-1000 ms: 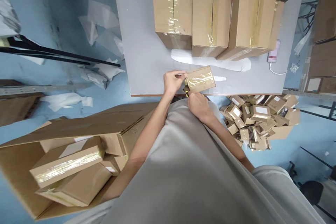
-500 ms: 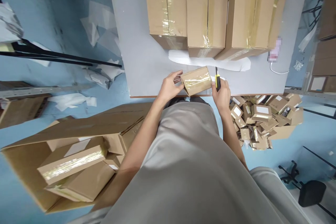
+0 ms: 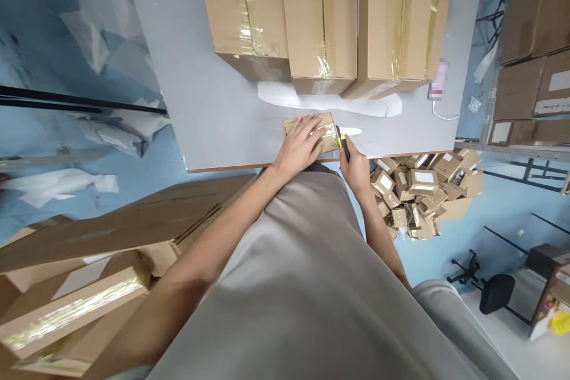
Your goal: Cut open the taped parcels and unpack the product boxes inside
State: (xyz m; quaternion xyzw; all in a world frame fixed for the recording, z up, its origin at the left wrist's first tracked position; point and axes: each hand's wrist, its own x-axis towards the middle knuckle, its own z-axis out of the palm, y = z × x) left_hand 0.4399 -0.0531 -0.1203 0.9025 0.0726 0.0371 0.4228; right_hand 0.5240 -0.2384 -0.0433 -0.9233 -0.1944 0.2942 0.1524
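Observation:
A small taped cardboard box (image 3: 328, 128) lies on the grey table (image 3: 214, 113) near its front edge. My left hand (image 3: 301, 147) rests flat on top of it with the fingers spread, pressing it down. My right hand (image 3: 356, 167) is closed round a yellow and black utility knife (image 3: 342, 142), whose tip meets the right end of the box.
Three large taped cartons (image 3: 320, 18) stand at the back of the table, with a white paper strip (image 3: 329, 102) in front of them. A heap of small boxes (image 3: 418, 190) lies on the floor at right. Bigger cartons (image 3: 71, 291) sit at lower left. An office chair (image 3: 487, 292) is at lower right.
My left hand moved from the box's left end onto its top. My right hand brought the knife from beside the box down to its right end. The view shifted left.

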